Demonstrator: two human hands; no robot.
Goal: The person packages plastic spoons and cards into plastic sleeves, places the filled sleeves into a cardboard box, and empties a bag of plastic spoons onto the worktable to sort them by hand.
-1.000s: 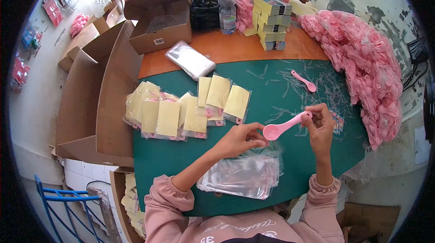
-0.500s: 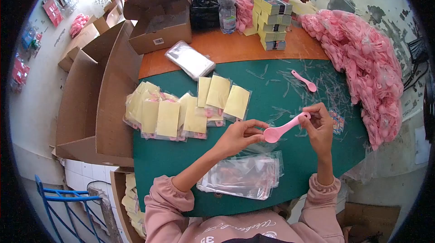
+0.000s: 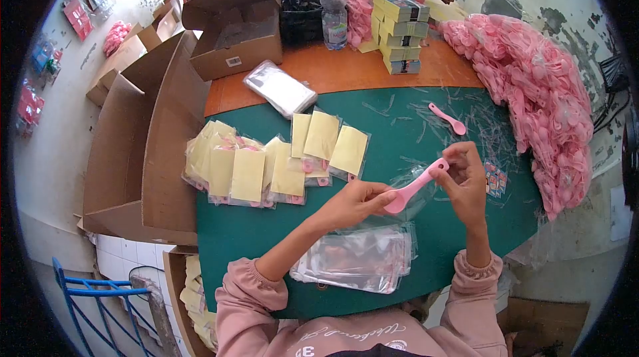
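Observation:
A pink spoon [image 3: 414, 188] is held tilted between both hands above the green table. My left hand [image 3: 356, 204] pinches its bowl end between thumb and fingers. At the handle end, by the hole, my right hand [image 3: 462, 174] grips it. Clear film shows behind the spoon. Below the hands lies a stack of clear plastic bags [image 3: 356, 260]. Beyond my right hand, another pink spoon [image 3: 447, 119] rests among clear strips. Small printed cards [image 3: 495, 179] lie right of my right hand. Bagged packs with yellow cards [image 3: 247, 174] are spread at the left.
Cardboard boxes [image 3: 174, 131] stand at the left, and one [image 3: 233, 24] at the back. A water bottle [image 3: 333, 14], stacked card bundles [image 3: 401, 31] and a clear bag pile [image 3: 279, 87] are at the back. A large heap of pink spoons [image 3: 539, 97] covers the right side.
The spoon has turned to a steeper tilt. My left hand has closed on its bowl, and my right hand has shifted slightly left and up.

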